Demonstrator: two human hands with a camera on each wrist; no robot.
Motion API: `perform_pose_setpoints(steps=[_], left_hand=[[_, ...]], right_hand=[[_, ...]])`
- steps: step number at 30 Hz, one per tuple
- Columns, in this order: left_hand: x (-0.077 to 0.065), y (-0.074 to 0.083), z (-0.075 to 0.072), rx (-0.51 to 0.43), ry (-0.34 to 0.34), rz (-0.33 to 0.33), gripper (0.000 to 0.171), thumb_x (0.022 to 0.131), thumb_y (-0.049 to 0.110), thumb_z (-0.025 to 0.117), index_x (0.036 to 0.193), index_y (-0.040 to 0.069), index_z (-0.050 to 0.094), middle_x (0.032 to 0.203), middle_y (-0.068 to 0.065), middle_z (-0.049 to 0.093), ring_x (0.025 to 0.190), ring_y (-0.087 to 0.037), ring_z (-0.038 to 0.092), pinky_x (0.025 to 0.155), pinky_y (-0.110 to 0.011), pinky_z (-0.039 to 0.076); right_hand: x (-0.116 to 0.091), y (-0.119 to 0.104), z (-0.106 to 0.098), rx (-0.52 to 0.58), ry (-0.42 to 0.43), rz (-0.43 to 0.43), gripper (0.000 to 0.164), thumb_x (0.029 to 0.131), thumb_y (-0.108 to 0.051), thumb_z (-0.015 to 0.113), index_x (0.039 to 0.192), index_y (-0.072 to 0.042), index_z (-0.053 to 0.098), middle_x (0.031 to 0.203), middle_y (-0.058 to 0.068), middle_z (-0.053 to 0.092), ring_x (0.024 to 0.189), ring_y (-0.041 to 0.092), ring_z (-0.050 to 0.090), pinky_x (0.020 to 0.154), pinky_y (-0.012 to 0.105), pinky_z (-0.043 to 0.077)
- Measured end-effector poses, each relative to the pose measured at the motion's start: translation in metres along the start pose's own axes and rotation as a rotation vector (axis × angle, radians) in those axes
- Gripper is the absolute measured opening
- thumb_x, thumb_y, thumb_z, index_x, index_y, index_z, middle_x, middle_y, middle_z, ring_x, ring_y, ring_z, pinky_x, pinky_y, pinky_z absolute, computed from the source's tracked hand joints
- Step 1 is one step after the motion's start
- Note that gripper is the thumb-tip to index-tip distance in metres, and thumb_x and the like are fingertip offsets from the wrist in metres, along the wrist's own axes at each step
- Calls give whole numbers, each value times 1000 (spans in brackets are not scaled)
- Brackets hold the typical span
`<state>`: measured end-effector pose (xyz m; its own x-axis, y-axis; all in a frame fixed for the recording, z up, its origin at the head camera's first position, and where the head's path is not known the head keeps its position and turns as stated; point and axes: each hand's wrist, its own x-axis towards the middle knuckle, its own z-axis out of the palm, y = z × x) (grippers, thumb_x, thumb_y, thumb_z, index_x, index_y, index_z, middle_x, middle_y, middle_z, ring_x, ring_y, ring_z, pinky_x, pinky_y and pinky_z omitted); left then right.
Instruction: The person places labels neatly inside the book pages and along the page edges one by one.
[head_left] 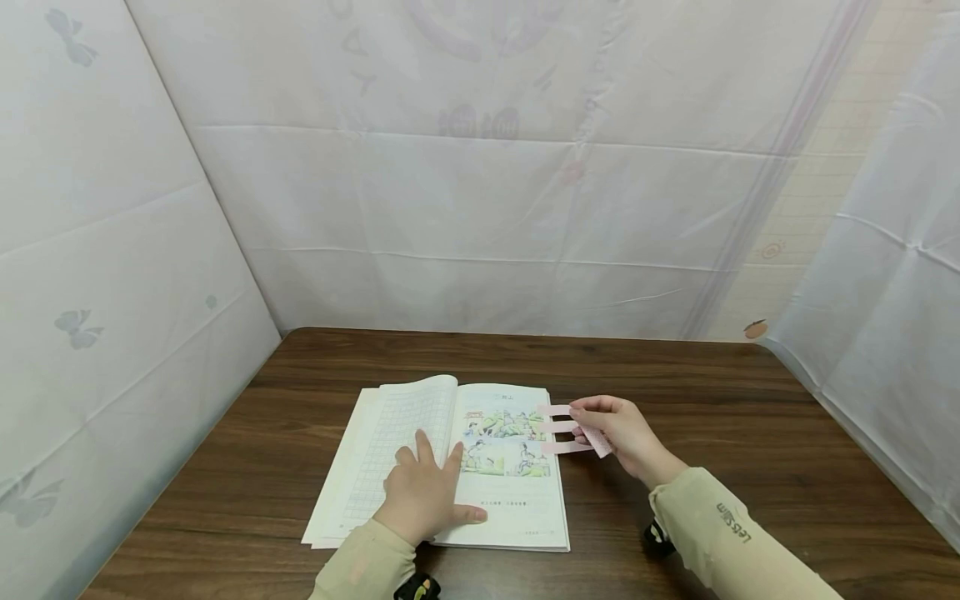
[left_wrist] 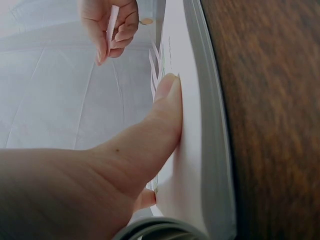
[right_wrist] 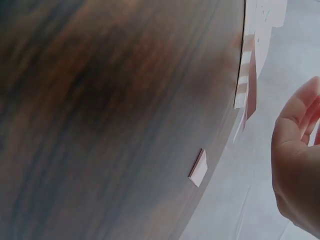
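Observation:
An open picture book [head_left: 500, 521] lies on the table. My left hand [head_left: 423, 492] presses on it with fingers spread near the spine and thumb [left_wrist: 167, 105] on the right page. Three pink paper strips [head_left: 567, 447] stick out from that page's right edge. Beside them, my right hand [head_left: 615, 429] pinches a pink piece of paper [head_left: 597, 440], seen narrow between thumb and fingers in the left wrist view. The right wrist view shows part of the right hand [right_wrist: 297, 155] and, apart from it, a small pink pad [right_wrist: 199, 170]; I cannot tell whether this is the held piece.
The dark wooden table [head_left: 712, 400] reaches back to pale printed cloth [head_left: 480, 208] hanging behind, with more at both sides. The book's left page [head_left: 375, 450] carries a writing grid. Black bands [head_left: 417, 586] circle both wrists.

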<state>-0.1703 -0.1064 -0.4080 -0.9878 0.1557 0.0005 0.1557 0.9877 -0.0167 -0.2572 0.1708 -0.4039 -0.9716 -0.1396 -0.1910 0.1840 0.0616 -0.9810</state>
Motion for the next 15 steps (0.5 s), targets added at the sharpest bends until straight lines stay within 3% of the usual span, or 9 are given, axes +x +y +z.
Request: perform_pose_setpoints(steps=[2, 10, 15], left_hand=[[0, 0, 0, -2, 1, 0, 99, 65, 80, 68, 141, 16, 57, 141, -40, 42, 97, -45, 53, 47, -36, 46], [0, 0, 1, 10, 2, 3, 99, 66, 81, 66, 141, 17, 56, 141, -40, 42, 96, -45, 53, 46, -35, 45], [0, 0, 1, 17, 2, 2, 100, 66, 81, 66, 141, 18, 56, 142, -39, 42, 95, -44, 53, 46, -35, 45]], right_hand=[[-1, 0, 1, -14, -7, 1, 39, 93, -10, 68, 124, 12, 59, 95, 6, 68, 71, 12, 65, 68, 26, 58], [-3, 3, 1, -80, -29, -20, 41, 94, -9, 65, 127, 15, 57, 105, 9, 71, 72, 9, 65, 69, 24, 57], [-3, 4, 1, -63, -42, -18, 44, 92, -8, 67, 127, 15, 55, 94, 5, 69, 71, 9, 64, 68, 24, 57]])
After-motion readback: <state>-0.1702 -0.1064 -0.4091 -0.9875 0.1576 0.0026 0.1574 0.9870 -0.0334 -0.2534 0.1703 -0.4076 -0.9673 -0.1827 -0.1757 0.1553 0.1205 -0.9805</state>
